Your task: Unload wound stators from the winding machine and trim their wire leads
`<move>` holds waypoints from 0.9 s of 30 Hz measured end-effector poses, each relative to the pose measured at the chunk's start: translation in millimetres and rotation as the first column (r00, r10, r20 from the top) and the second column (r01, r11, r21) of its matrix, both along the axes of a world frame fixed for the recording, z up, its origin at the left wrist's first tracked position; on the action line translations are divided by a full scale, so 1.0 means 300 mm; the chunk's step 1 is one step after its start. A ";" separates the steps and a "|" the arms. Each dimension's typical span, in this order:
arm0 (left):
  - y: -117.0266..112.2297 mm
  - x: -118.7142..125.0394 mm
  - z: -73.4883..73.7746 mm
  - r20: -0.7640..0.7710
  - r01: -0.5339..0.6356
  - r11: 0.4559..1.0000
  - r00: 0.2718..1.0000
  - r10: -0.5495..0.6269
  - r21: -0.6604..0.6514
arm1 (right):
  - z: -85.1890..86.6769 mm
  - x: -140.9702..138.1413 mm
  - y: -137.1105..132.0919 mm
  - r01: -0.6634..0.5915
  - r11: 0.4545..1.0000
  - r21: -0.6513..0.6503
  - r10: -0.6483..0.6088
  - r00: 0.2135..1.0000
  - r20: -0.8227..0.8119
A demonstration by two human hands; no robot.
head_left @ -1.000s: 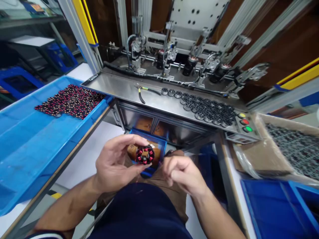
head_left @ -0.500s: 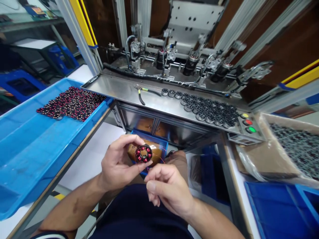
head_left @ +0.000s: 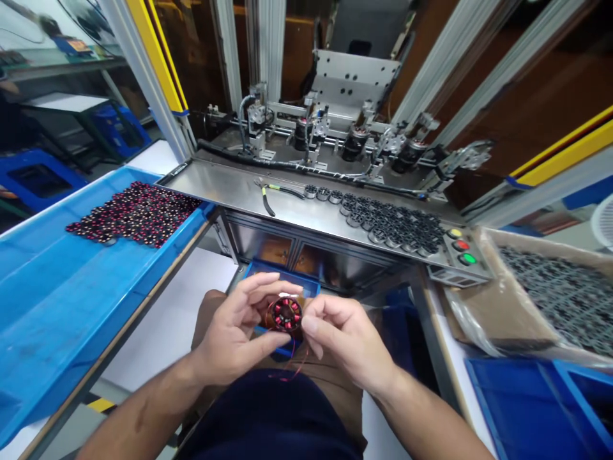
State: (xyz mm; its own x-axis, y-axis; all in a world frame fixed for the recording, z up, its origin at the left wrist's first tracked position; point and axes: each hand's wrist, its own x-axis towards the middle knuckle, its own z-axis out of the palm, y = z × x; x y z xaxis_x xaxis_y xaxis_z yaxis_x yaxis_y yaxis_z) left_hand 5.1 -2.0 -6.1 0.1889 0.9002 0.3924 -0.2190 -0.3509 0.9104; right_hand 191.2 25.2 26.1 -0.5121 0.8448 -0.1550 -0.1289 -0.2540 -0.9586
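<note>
A small wound motor stator (head_left: 287, 314), a black ring with red copper coils, is held up in front of my lap. My left hand (head_left: 237, 326) curves round its left side, thumb along the bottom edge and fingers over the top. The thumb and fingertips of my right hand (head_left: 342, 329) are pinched at its right edge. Thin red wire ends (head_left: 293, 370) hang below the stator. Behind my fingers, part of a brown object in a blue bin (head_left: 258, 268) shows low down.
Many wound stators (head_left: 138, 214) lie in a blue tray (head_left: 96, 281) at left. On the metal ledge are cutting pliers (head_left: 268, 195) and rows of unwound cores (head_left: 393, 220). A winding machine (head_left: 354, 140) stands behind; buttons (head_left: 462, 245) and a carton (head_left: 507, 313) are at right.
My right hand has moved up to the stator's right edge from below it. The stator has shifted slightly right and down, and its wire ends now hang in view. The camera view has shifted a little.
</note>
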 end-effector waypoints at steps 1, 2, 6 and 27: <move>0.001 0.008 -0.001 0.034 -0.019 1.000 0.999 0.019 -0.008 | -0.001 -0.005 -0.004 -0.005 1.000 0.002 0.005 1.000 0.011; 0.004 0.015 -0.002 0.067 -0.036 0.999 0.997 0.037 -0.018 | -0.004 -0.008 -0.009 -0.012 1.000 0.008 0.012 1.000 0.021; 0.017 0.025 -0.004 0.136 -0.030 0.996 0.990 0.041 -0.081 | -0.025 -0.001 -0.032 -0.038 0.995 0.094 0.033 0.998 0.058; -0.020 -0.002 0.010 -0.125 -0.118 0.986 0.983 0.132 0.115 | -0.014 -0.014 -0.030 0.154 0.882 0.445 -0.203 0.977 0.066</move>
